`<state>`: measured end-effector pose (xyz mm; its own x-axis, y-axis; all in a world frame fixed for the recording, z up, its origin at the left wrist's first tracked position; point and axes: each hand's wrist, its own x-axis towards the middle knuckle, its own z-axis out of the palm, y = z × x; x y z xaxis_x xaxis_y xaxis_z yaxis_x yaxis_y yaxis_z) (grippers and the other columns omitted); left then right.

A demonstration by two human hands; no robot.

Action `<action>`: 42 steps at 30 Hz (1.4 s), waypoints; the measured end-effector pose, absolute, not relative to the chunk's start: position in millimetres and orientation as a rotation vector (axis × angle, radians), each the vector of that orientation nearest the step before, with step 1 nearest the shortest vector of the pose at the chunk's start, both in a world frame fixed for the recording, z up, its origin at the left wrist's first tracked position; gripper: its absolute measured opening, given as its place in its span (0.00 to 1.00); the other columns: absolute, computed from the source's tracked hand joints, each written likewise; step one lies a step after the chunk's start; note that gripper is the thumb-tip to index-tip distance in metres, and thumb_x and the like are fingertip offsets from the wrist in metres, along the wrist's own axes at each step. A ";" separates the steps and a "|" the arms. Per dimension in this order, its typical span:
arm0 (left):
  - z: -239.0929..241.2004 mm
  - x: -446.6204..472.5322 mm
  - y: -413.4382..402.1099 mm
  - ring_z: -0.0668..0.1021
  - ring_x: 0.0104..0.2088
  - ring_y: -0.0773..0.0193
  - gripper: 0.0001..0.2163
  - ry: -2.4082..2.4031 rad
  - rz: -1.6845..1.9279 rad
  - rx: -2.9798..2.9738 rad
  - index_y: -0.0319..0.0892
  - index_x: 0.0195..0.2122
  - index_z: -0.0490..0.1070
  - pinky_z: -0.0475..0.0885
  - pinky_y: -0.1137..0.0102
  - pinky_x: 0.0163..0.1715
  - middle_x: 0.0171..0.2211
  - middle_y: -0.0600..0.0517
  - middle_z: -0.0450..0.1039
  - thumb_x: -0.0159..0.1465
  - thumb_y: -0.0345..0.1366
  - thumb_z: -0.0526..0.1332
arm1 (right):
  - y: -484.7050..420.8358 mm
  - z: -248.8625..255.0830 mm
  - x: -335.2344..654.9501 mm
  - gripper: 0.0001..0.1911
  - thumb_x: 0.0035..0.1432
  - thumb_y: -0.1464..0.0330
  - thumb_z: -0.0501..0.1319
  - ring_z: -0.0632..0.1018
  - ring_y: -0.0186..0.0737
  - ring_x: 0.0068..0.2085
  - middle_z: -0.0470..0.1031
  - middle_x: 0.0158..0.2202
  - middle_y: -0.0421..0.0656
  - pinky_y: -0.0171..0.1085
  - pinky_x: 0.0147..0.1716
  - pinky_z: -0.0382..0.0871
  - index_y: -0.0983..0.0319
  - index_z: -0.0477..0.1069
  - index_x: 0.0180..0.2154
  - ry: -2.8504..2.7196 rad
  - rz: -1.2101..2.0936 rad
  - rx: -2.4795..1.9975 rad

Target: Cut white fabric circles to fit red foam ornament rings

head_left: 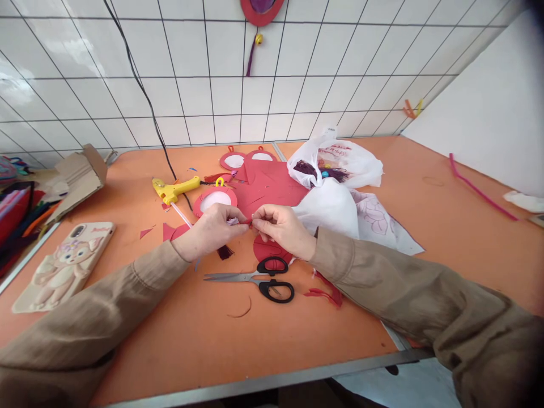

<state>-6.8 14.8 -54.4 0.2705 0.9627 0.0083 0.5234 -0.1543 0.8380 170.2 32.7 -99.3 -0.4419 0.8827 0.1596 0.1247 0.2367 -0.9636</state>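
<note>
My left hand (212, 229) and my right hand (283, 228) meet above the middle of the table, fingertips pinched close together. Between them is a small red piece (249, 221), partly covered by the fingers. A dark tassel (225, 252) shows just below my left hand; whether it hangs from the grip or lies on the table I cannot tell. A red disc (268, 248) lies under my right hand. Black-handled scissors (255, 277) rest in front, blades pointing left. Behind my left hand is a red ring with a white centre (215, 196) and a yellow loop.
A yellow glue gun (175, 190) lies left, its cord (144, 90) running up the wall. Red sheets (267, 184) and two more rings (233, 161) lie behind. White plastic bags (331, 209) with dark tassels stand right. A phone (63, 266) and cardboard (83, 175) are at left.
</note>
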 end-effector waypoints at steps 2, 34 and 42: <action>-53.8 -8.0 14.8 0.60 0.20 0.72 0.06 1.316 0.783 1.631 0.38 0.23 0.74 0.53 0.74 0.19 0.17 0.58 0.60 0.52 0.36 0.65 | 32.4 -99.1 171.3 0.07 0.56 0.66 0.58 0.68 0.28 0.20 0.69 0.23 0.37 0.32 0.22 0.62 0.62 0.64 0.28 -1.827 1.121 -0.937; -52.5 -8.4 7.9 0.74 0.17 0.71 0.12 1.097 0.825 1.218 0.35 0.27 0.75 0.68 0.78 0.15 0.22 0.49 0.76 0.53 0.41 0.70 | 24.6 -77.4 173.8 0.20 0.60 0.53 0.58 0.69 0.29 0.22 0.69 0.21 0.37 0.31 0.22 0.63 0.62 0.65 0.26 -1.668 1.267 -0.881; -41.4 -11.3 6.4 0.74 0.17 0.70 0.15 1.078 0.837 1.318 0.35 0.25 0.75 0.69 0.76 0.17 0.20 0.47 0.76 0.55 0.44 0.68 | 31.1 -38.7 188.5 0.07 0.54 0.66 0.62 0.72 0.31 0.23 0.70 0.23 0.38 0.34 0.25 0.69 0.63 0.68 0.28 -1.904 1.074 -0.904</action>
<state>-11.3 6.4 -41.4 0.3167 0.9391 -0.1334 0.1031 0.1057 0.9890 188.5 31.1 -38.7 -0.4633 0.8453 0.2662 0.2090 0.3961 -0.8941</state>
